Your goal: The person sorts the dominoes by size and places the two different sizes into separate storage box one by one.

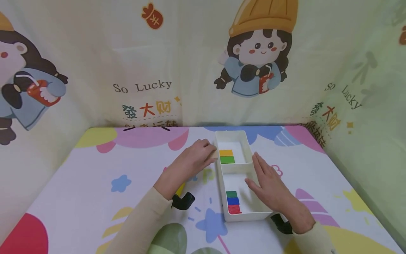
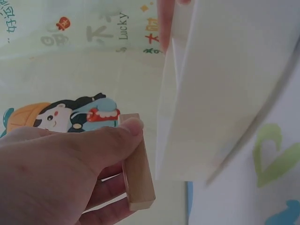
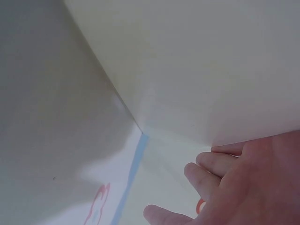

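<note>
My left hand (image 1: 200, 155) pinches a plain wooden block (image 2: 139, 173) between thumb and fingers, just outside the left wall of a white two-compartment box (image 1: 221, 187). Against the opposite wall lies my right hand (image 1: 269, 185), its fingers straight and its thumb over the near compartment. In the far compartment, a yellow block (image 1: 226, 152) and a green block (image 1: 227, 159) sit side by side along the left wall. The near compartment holds a dark green block (image 1: 231, 194), a blue block (image 1: 233, 201) and a red block (image 1: 234, 209) in its front left corner.
The box stands on a table with a patterned cloth (image 1: 85, 190). Printed curtains (image 1: 196, 70) enclose the back and sides. Beneath the left forearm shows a yellow thing (image 1: 180, 189), partly hidden. Black curved pieces (image 1: 184, 201) show at both wrists.
</note>
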Demonstrator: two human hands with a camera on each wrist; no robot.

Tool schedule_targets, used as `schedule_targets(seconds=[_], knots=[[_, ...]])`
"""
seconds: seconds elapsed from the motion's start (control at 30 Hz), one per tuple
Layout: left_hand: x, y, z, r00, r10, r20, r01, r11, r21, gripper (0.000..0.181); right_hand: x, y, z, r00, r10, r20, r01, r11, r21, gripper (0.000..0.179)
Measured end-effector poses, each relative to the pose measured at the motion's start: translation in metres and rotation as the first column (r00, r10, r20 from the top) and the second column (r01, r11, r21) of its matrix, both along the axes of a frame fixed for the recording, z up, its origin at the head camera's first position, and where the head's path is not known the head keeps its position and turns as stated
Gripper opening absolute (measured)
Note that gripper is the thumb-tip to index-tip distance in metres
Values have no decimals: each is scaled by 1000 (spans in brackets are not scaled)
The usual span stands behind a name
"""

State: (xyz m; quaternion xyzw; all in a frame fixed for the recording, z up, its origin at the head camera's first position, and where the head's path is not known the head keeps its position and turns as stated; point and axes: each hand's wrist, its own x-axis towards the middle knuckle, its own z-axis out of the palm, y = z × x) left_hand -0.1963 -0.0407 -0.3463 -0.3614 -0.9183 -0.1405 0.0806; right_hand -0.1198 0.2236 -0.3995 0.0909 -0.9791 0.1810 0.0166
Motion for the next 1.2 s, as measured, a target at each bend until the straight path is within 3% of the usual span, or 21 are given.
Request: schedule_targets(seconds=[0.13, 0.27, 0.4, 0.53, 0.73, 0.97, 1.2], knots=[[-7, 11, 8, 998, -45, -45, 46, 999, 15, 29, -1, 1, 0, 1000, -2, -16, 2, 1000, 6, 83], [-16, 25, 14, 997, -53, -52, 51, 998, -34, 28, -2, 0, -1, 1000, 8, -12, -8, 1000, -10, 83], [-26, 38, 18, 999, -47, -10, 46, 995, -93, 29, -2, 0, -3, 1000, 17, -19, -17, 1000, -13, 83], [-39, 47, 22, 998, -28, 56, 34, 995, -98, 26, -3, -1, -2, 999, 10, -39, -10, 1000, -6, 83], [-62, 54, 19, 986, -13, 165, 31, 994, -104, 24, -1, -3, -1, 1000, 6, 0, -6, 1000, -18, 83], [-81, 68, 14, 984, -74, 161, 93, 988, -119, 18, -1, -1, -1, 1000, 2, -17, -2, 1000, -24, 83], [-88, 84, 12, 974, -40, 221, 78, 983, -167, 20, 1, 1, -2, 1000, 1, -15, -1, 1000, -19, 83]])
